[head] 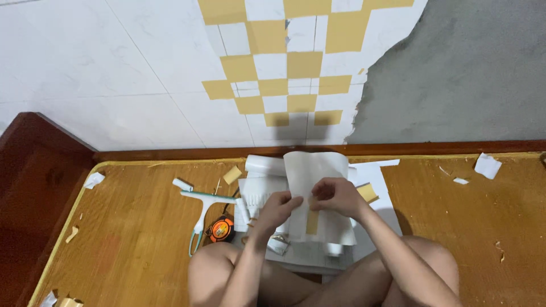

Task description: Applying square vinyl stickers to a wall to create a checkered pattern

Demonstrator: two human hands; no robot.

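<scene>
Step in hand: the person sits cross-legged on a wooden bed platform (131,239) and holds a white sheet (315,170) upright in front of the knees; by the look of it, the hands are working at a narrow yellow strip (312,222) near the sheet's lower middle, peeling or parting it.
Left hand (278,207): its grip is pinched together on the near left part of the sheet, beside the strip.
Right hand (335,196): fingers closed on the sheet just right of the left hand, the two hands almost touching.
Next move, as a judgement: it calls for a steady pinch on a thin edge and a slow pull, so the sheet does not tear or crease.
Sheet's place: centre of the platform, above a pile of white papers (372,176) and a white roll (264,165).
Yellow pieces: one small square (231,174) lies left of the roll, another (367,192) right of the hands.
Wall: yellow and white squares (284,62) form a checker pattern at far centre; bare grey plaster (472,68) lies to the right.
Tools: a teal-handled squeegee (203,200) and an orange tape measure (222,229) lie left of the hands.
Scraps: white bits (487,165) at far right, another (94,179) at far left.
</scene>
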